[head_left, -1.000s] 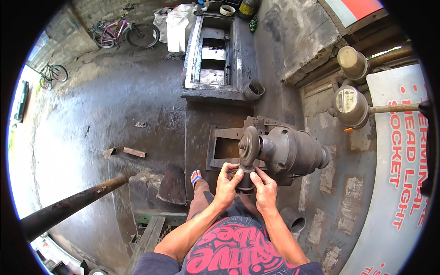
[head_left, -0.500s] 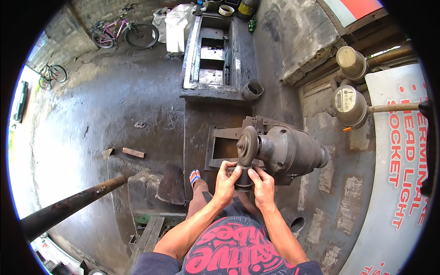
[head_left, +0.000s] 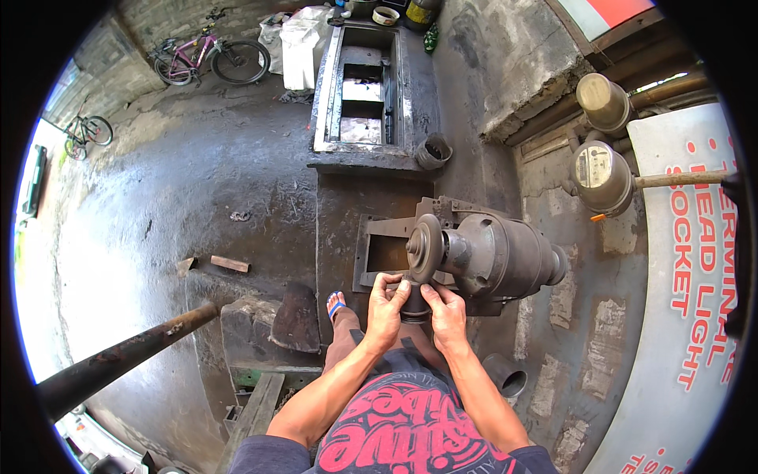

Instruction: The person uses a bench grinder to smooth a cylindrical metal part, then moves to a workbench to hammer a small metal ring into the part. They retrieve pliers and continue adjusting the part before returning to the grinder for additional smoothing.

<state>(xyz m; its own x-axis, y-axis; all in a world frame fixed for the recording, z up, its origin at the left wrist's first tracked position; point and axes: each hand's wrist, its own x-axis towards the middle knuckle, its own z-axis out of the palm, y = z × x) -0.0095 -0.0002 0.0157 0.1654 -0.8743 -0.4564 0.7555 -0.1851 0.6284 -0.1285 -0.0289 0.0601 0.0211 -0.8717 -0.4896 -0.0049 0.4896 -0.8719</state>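
Note:
Between my left hand (head_left: 385, 304) and my right hand (head_left: 444, 312), a dark cylindrical metal part (head_left: 416, 314) is gripped upright, thumbs on it near the top. Its upper end is at the lower edge of a round grey wheel (head_left: 427, 246), and whether they touch is hard to tell. The wheel sits on the shaft of a grey motor (head_left: 493, 254), which rests on a rusty metal frame (head_left: 365, 249) with an open rectangular middle.
A concrete trough (head_left: 324, 146) stands behind, a dark bucket (head_left: 434, 154) beside it. A black pipe (head_left: 130, 355) slants at lower left. Bicycles (head_left: 213, 62) lean along the back wall. Round meters (head_left: 596, 178) and a sign board (head_left: 663, 332) are at the right.
Both my hands and the metal part have shifted slightly upward in the picture, along with much of the surrounding scene. The grip looks much the same.

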